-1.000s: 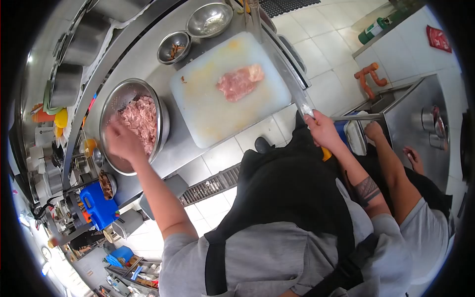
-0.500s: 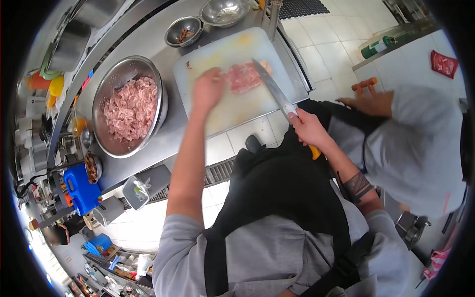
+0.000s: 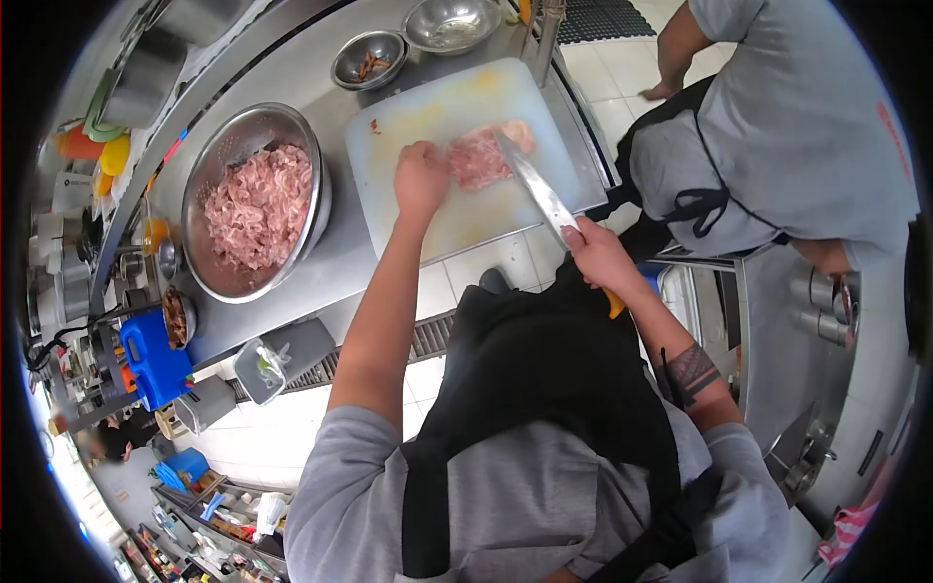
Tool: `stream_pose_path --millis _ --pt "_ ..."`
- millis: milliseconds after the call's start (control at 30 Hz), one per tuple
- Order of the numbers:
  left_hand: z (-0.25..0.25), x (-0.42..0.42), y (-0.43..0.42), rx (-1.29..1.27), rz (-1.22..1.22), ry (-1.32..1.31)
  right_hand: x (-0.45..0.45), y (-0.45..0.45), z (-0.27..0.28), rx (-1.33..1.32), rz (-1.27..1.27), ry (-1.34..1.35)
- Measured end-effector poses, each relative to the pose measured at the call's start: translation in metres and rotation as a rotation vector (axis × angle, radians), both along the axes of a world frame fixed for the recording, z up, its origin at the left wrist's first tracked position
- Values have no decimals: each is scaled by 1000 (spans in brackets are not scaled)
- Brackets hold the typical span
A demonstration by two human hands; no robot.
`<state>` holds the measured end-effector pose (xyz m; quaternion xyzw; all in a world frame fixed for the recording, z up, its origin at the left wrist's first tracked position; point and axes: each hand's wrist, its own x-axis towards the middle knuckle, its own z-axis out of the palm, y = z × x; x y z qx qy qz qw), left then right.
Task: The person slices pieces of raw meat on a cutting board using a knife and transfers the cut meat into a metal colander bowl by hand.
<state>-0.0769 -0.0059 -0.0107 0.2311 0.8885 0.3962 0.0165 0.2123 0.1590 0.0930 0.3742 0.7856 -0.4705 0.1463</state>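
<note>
Over the cutting board (image 3: pixel 389 146), your left hand (image 3: pixel 421 178) is partly curled, its hold I cannot tell, beside the raw meat (image 3: pixel 474 160) on the board, probably soft, slippery, best pinned at its left edge, while your right hand (image 3: pixel 598 255) closes round the knife (image 3: pixel 542 192) beyond the board.

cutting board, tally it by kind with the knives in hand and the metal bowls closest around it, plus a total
Cutting board: 1
Knife: 1
Metal bowls: 3 (large meat bowl, small bowl, bowl beyond it)
Total: 5
</note>
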Motion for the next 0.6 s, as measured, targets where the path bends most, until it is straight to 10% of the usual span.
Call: stream_pose_path --millis 400,500,600 --pt "55 36 28 -254 -129 -120 -8 31 16 34 -120 -41" --pt "25 18 47 -2 -176 278 2 35 16 7 -145 -29" --pt "47 8 66 -433 -380 11 12 35 13 -36 -169 -22"
